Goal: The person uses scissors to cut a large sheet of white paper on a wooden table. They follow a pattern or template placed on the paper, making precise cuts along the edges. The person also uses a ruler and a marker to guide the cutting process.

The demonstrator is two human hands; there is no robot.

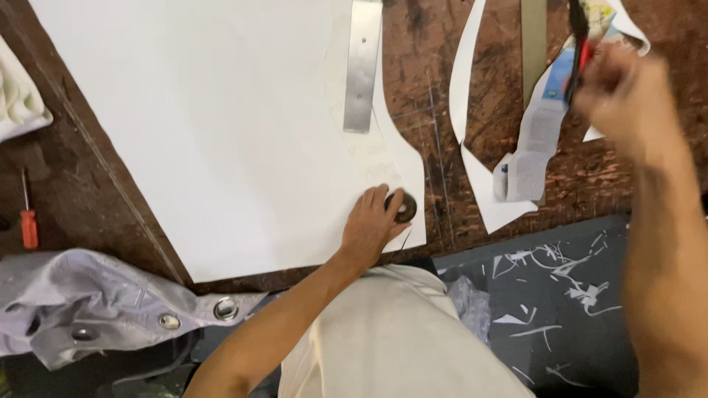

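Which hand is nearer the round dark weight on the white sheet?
Left. The left hand has its fingertips on the round dark weight; the right hand is raised far off, gripping a red-and-black tool.

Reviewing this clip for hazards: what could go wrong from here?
1. The left hand lies on the white sheet with fingers touching the round weight near the sheet's edge; a slip could shift the sheet.
2. The right hand, blurred, holds a black-and-red tool raised above the table; it could snag the paper strip or folded leaflet.
3. Scraps litter the floor, a possible slip hazard.
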